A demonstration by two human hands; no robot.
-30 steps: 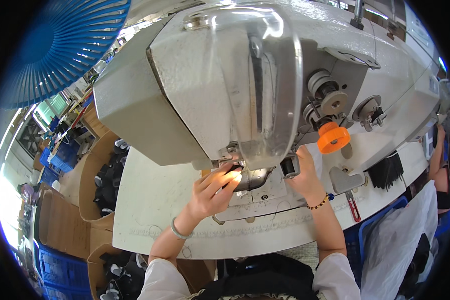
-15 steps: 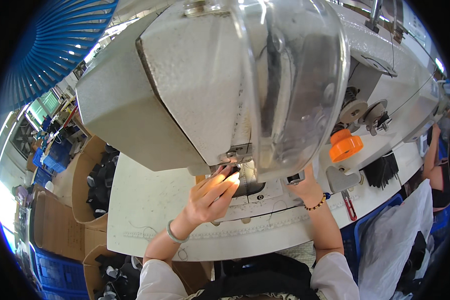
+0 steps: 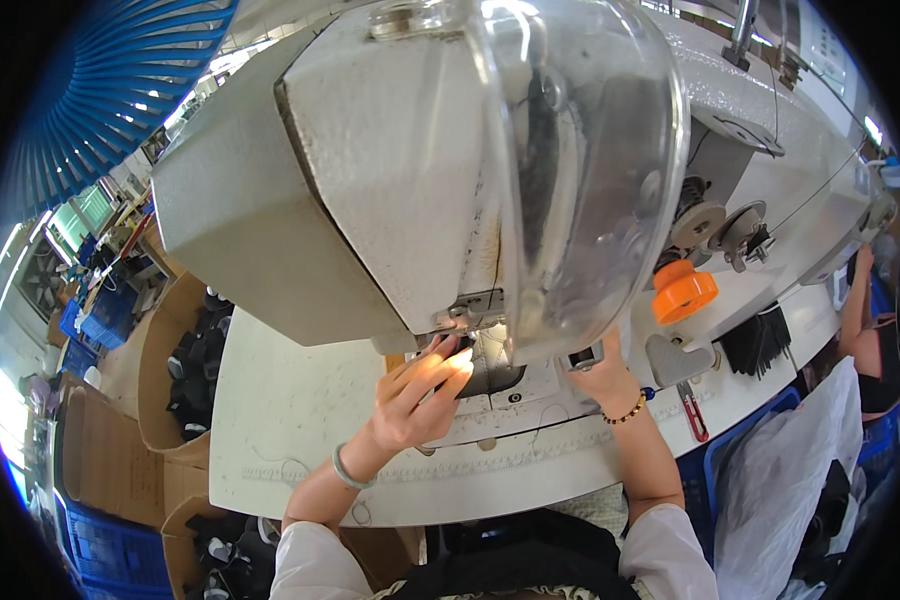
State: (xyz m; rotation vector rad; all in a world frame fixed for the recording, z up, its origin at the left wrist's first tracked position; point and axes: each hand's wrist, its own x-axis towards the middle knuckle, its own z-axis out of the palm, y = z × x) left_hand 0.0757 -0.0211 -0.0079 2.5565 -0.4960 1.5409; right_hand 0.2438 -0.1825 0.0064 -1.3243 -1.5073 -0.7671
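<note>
Left hand (image 3: 415,400) flat, fingers spread, pressing a dark workpiece (image 3: 490,368) under the needle area, likely to steady it. Right hand (image 3: 602,375) rests beside it; grip hidden by the clear plastic guard (image 3: 580,170) of the grey sewing machine head (image 3: 370,190). Orange thread spool (image 3: 683,291) stands right

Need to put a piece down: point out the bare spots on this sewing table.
Bare white table lies left of the left hand, between it and the cardboard boxes. A narrow strip runs along the near edge. Crowded: under the machine head, where both hands work, and right of the right hand, by the orange spool and the red-handled tool.
</note>
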